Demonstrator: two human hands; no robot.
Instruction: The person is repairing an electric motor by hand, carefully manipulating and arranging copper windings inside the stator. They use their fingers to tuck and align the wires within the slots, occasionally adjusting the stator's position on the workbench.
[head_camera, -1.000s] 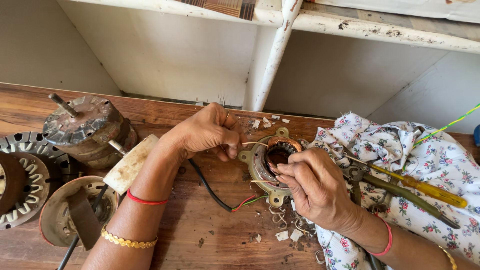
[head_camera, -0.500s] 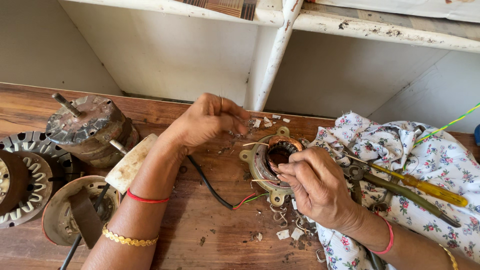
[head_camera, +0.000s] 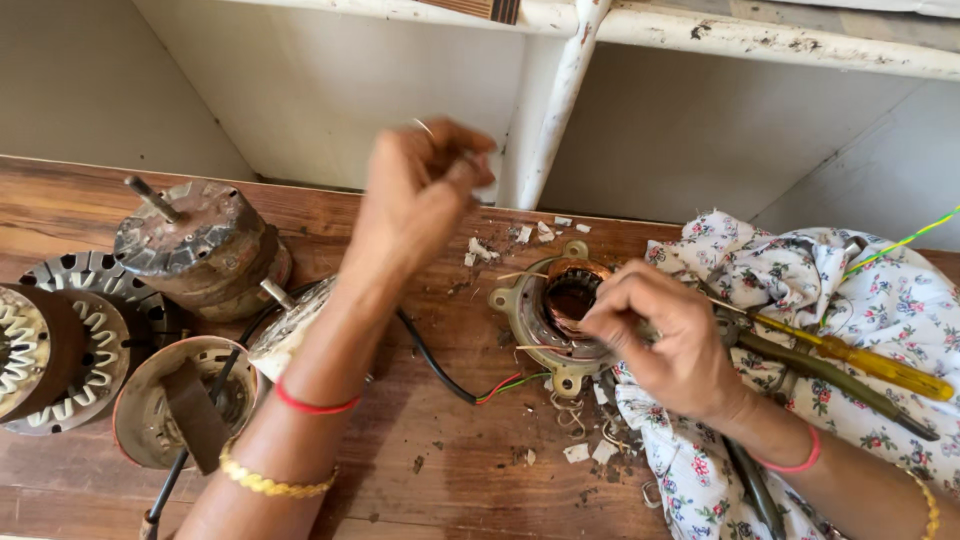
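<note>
A round metal motor stator (head_camera: 545, 312) with copper windings lies on the wooden table (head_camera: 420, 470). My right hand (head_camera: 668, 340) rests on its right rim, fingers pinched at the windings. My left hand (head_camera: 425, 195) is raised above the table, left of and behind the stator, fingers pinched shut on a thin wire that loops up near its top. Red, green and black leads (head_camera: 480, 392) run from the stator's front across the table.
A rusty motor housing (head_camera: 200, 250) with a shaft stands at the left, beside laminated stator cores (head_camera: 60, 340) and a round end cap (head_camera: 180, 400). A floral cloth (head_camera: 860, 300) at right carries a yellow-handled screwdriver (head_camera: 860, 360) and pliers. White scraps litter the wood.
My left hand has lifted away from the stator, rising up and toward the back while pulling a thin wire. My right hand has stayed on the stator.
</note>
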